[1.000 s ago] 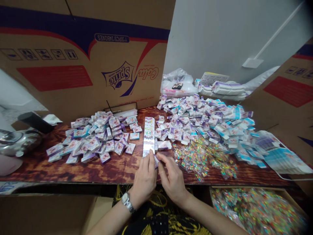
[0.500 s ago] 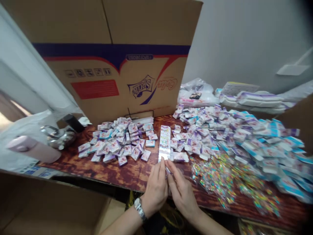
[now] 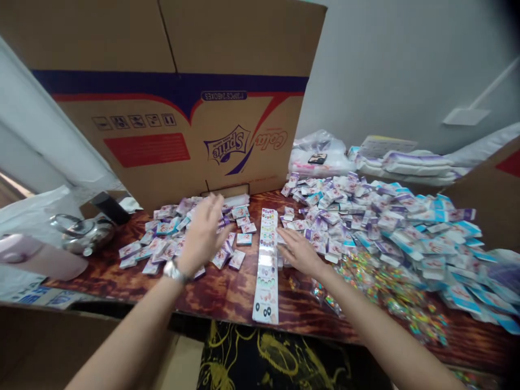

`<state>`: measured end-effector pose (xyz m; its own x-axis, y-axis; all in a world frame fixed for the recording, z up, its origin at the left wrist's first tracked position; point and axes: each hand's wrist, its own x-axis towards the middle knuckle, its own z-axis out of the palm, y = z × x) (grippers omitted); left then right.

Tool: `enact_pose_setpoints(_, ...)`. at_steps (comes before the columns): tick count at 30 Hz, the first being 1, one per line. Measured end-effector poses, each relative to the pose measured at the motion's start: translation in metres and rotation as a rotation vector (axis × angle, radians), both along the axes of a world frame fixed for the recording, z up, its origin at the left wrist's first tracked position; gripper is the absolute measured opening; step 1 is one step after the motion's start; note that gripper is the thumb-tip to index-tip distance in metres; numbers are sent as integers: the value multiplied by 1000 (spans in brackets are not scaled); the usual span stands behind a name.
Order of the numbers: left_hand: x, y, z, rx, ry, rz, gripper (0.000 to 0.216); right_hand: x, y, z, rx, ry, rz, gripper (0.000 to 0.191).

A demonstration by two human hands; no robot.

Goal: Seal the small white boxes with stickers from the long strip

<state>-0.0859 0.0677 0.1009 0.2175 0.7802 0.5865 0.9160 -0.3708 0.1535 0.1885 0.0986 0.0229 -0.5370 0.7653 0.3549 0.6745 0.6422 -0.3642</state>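
Note:
My left hand (image 3: 203, 230), a watch on its wrist, hovers with fingers spread over the left pile of small purple-and-white boxes (image 3: 170, 238); it holds nothing. My right hand (image 3: 298, 250) lies flat and open on the table, its fingertips among the small boxes at the near edge of the big right-hand pile (image 3: 365, 216). Between my hands a long white strip printed with coloured dots (image 3: 266, 265) runs from mid-table to the front edge.
A tall Cola Sprite carton (image 3: 182, 108) stands behind the left pile. Colourful glittery packets (image 3: 377, 287) lie near my right arm. A metal kettle (image 3: 83, 233) and a pink bottle (image 3: 36, 257) sit at the left. White bags and bundles (image 3: 365, 157) line the wall.
My hands were pinched together at the strip's near end. Now they are apart: the left reached out over the left pile, the right moved forward to the boxes, and the strip lies longer toward me.

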Motion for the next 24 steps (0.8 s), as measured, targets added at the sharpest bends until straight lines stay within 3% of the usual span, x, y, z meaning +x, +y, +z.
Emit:
enact_pose_setpoints(3,54,-48,-47,-247,29,-306,36,0,15,-19,-42,-228,45,52)
enact_pose_setpoints(6,91,-83,-92,-354,54,-315,39,-6,22,-35,-85,-351,51,60)
enact_pose_setpoints(9,103,-93,-113,-385,59,-305,41,-13,25,-42,-91,-379,44,60)
enact_pose_setpoints(19,103,-91,-112,-427,-4,-337,38,-22,10,-40,39,-174,-17,21)
enact_pose_setpoints(21,102,-92,-106,-466,-176,-347,35,-20,8,-29,57,-156,-17,20)
enact_pose_setpoints(24,100,-95,-86,-642,-706,-266,35,-9,-8,2,113,-102,-4,25)
